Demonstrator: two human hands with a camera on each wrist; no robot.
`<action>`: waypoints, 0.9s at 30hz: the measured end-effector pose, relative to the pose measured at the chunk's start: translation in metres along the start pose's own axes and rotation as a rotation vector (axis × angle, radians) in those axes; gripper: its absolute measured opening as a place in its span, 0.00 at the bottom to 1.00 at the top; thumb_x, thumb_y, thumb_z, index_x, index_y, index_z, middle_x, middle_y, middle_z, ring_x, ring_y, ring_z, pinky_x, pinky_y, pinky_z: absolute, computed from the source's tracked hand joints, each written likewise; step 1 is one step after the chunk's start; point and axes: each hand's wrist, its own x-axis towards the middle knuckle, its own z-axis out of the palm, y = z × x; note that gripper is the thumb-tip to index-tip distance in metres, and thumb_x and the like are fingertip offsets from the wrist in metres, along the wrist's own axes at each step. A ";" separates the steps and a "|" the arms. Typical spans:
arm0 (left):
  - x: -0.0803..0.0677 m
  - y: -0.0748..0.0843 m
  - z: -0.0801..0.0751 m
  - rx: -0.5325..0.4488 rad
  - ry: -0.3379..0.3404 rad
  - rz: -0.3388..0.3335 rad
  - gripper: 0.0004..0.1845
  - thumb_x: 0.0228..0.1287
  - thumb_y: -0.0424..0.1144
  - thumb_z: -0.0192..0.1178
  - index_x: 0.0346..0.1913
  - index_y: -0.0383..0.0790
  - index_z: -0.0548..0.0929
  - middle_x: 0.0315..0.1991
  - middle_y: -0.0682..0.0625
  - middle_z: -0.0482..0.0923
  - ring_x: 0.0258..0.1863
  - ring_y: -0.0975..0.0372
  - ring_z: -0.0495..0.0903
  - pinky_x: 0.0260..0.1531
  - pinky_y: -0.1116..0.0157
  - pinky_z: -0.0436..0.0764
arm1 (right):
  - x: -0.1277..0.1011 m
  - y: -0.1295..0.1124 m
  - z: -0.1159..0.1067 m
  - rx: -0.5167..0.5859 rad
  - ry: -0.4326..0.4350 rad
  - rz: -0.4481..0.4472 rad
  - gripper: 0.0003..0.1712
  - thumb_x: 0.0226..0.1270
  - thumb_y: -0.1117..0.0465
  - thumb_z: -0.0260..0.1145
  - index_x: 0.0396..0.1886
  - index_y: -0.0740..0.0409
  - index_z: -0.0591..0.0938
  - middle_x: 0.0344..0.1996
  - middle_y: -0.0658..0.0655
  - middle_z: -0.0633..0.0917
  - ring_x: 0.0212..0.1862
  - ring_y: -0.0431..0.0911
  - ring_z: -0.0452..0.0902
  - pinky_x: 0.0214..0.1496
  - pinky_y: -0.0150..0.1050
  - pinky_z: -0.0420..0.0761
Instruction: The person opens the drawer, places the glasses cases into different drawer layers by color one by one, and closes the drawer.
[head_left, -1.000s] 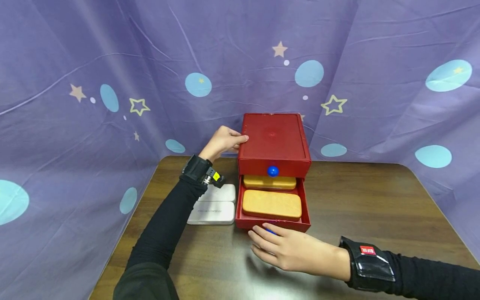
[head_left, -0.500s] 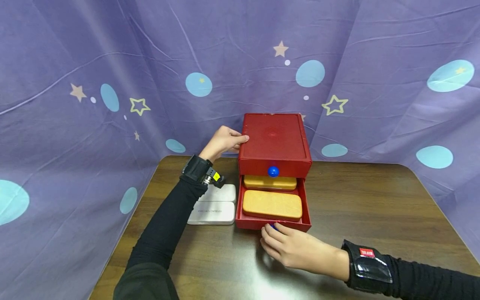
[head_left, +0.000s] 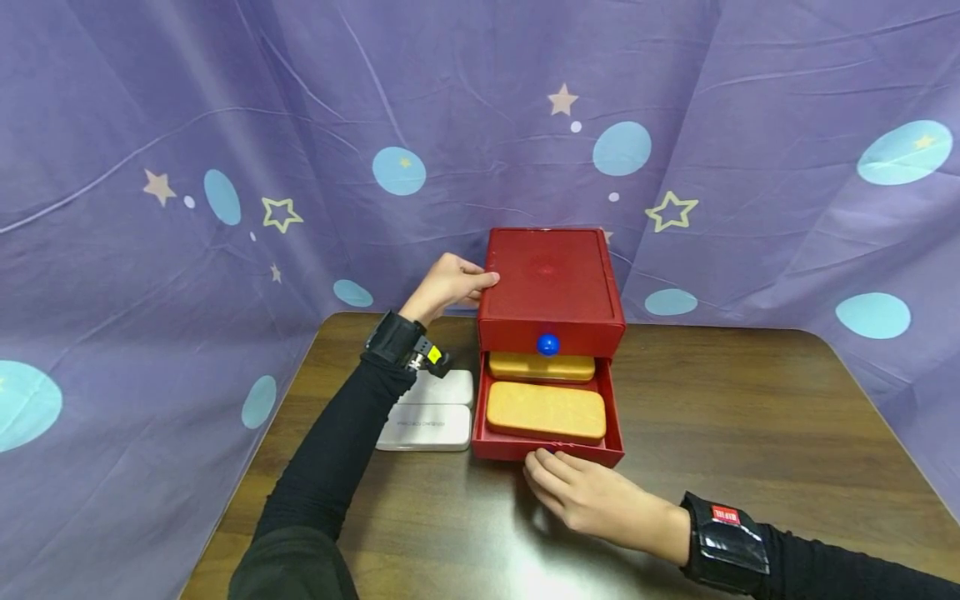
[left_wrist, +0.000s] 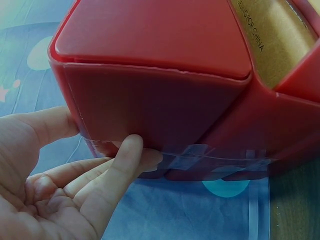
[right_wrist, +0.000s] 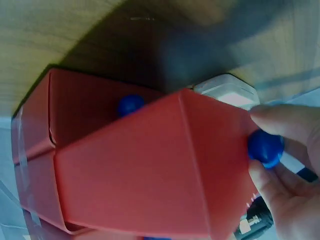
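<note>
A red drawer cabinet (head_left: 547, 275) stands on the table. My left hand (head_left: 450, 283) holds its upper left edge, thumb on top and fingers against the side; the left wrist view shows the fingertips (left_wrist: 131, 145) touching red plastic. One drawer (head_left: 510, 448) is pulled out, with two yellow tin cases inside: the front one (head_left: 546, 412) in full view, the rear one (head_left: 542, 366) partly under the cabinet. My right hand (head_left: 588, 500) pinches that drawer's blue knob (right_wrist: 265, 148) between thumb and finger. In the head view, the hand hides this knob.
Two white tin cases, the nearer one (head_left: 424, 427) and one behind it (head_left: 448, 387), lie left of the drawer. Another blue knob (head_left: 548, 344) sits on the shut top drawer. In the right wrist view a further knob (right_wrist: 131, 105) marks the shut bottom drawer. A curtain hangs behind.
My right hand has moved from in front of the drawer onto its blue knob, and the fingers have closed round it. The left hand and the drawer stay in place.
</note>
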 end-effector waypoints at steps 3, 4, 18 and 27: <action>0.000 0.000 0.000 0.012 0.004 0.001 0.20 0.67 0.39 0.69 0.53 0.26 0.86 0.48 0.32 0.87 0.33 0.59 0.90 0.47 0.55 0.90 | -0.002 -0.002 0.004 0.008 0.030 0.019 0.36 0.84 0.71 0.29 0.49 0.55 0.88 0.51 0.61 0.84 0.51 0.49 0.83 0.56 0.38 0.87; 0.000 0.000 0.000 0.016 0.005 0.001 0.20 0.67 0.39 0.69 0.53 0.26 0.86 0.48 0.32 0.87 0.33 0.58 0.90 0.47 0.55 0.89 | -0.002 -0.003 0.006 0.011 0.042 0.025 0.35 0.84 0.71 0.29 0.48 0.56 0.88 0.51 0.61 0.84 0.51 0.49 0.83 0.55 0.38 0.87; 0.000 0.001 0.001 0.017 0.005 -0.014 0.19 0.68 0.39 0.68 0.53 0.26 0.86 0.49 0.33 0.87 0.34 0.59 0.89 0.43 0.59 0.90 | 0.003 -0.001 0.013 0.071 0.145 0.070 0.32 0.84 0.70 0.34 0.44 0.58 0.88 0.48 0.62 0.84 0.49 0.51 0.81 0.52 0.38 0.88; -0.001 0.001 0.000 0.011 -0.007 -0.008 0.20 0.68 0.39 0.68 0.54 0.25 0.85 0.49 0.32 0.87 0.35 0.58 0.90 0.44 0.59 0.90 | 0.006 0.005 0.008 0.097 0.145 0.102 0.31 0.84 0.71 0.33 0.45 0.60 0.87 0.48 0.61 0.85 0.50 0.50 0.81 0.52 0.37 0.88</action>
